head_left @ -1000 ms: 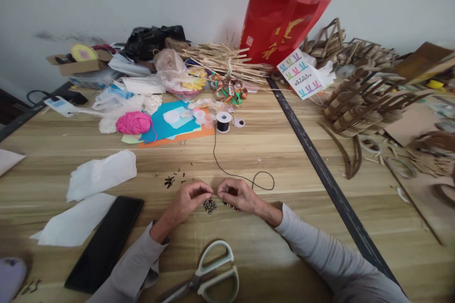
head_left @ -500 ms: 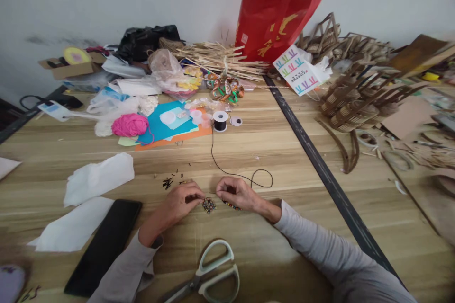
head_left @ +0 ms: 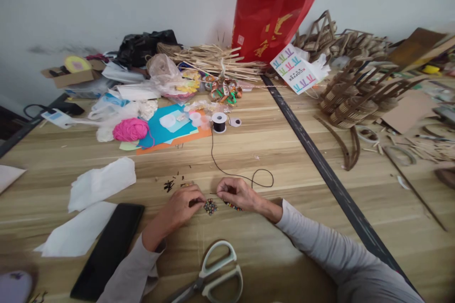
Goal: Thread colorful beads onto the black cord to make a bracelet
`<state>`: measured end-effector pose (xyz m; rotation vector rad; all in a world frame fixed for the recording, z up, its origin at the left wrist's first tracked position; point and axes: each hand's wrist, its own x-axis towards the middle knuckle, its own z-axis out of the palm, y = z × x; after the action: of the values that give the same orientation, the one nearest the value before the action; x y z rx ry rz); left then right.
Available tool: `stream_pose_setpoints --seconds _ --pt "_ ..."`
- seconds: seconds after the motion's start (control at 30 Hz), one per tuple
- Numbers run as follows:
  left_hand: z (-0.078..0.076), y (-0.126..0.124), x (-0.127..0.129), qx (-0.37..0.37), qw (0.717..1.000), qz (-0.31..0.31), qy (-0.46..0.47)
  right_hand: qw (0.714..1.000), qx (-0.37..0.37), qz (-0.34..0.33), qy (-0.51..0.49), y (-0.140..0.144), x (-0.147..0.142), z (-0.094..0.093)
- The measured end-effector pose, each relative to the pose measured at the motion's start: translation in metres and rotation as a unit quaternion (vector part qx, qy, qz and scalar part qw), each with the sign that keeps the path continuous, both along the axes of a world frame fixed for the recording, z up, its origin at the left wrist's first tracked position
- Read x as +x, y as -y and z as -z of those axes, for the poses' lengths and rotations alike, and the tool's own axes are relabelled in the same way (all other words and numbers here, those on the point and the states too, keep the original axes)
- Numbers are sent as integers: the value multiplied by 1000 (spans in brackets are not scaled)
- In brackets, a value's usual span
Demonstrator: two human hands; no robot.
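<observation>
My right hand (head_left: 234,193) pinches a thin black cord (head_left: 223,168) close to its tip, which points left. Below that hand hangs or lies a short row of coloured beads (head_left: 233,206) on the cord. My left hand (head_left: 188,202) has thumb and forefinger pressed together at the left edge of a small pile of round beads (head_left: 211,206); whatever is between those fingertips is too small to make out. The cord runs in a loop back to a white spool (head_left: 219,122). Small black tube pieces (head_left: 169,184) lie scattered beyond my left hand.
Large scissors (head_left: 216,274) lie near me, with a black phone-like slab (head_left: 108,251) and white paper (head_left: 103,182) to the left. Pink yarn (head_left: 131,129), coloured sheets (head_left: 163,125) and a red bag (head_left: 273,14) are at the back. Small woven baskets (head_left: 355,99) stand at right.
The view has shifted slightly. My left hand's fingers stay at the bead pile, drawn a little closer together; my right hand keeps its pinch on the cord.
</observation>
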<state>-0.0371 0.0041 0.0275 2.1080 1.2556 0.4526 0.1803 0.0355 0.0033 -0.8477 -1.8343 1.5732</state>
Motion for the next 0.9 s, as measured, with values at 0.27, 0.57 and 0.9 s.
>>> stream_pose_setpoints --seconds 0.27,0.57,0.9 --pt "-1 -5 -1 -52 994 -67 69 1000 9 7 -15 -1 0 -1" --pt "12 -13 20 -144 944 -156 254 998 -54 5 -43 -5 2 1" --pt "22 -14 20 -144 938 -132 285 995 -78 11 -53 -5 2 0"
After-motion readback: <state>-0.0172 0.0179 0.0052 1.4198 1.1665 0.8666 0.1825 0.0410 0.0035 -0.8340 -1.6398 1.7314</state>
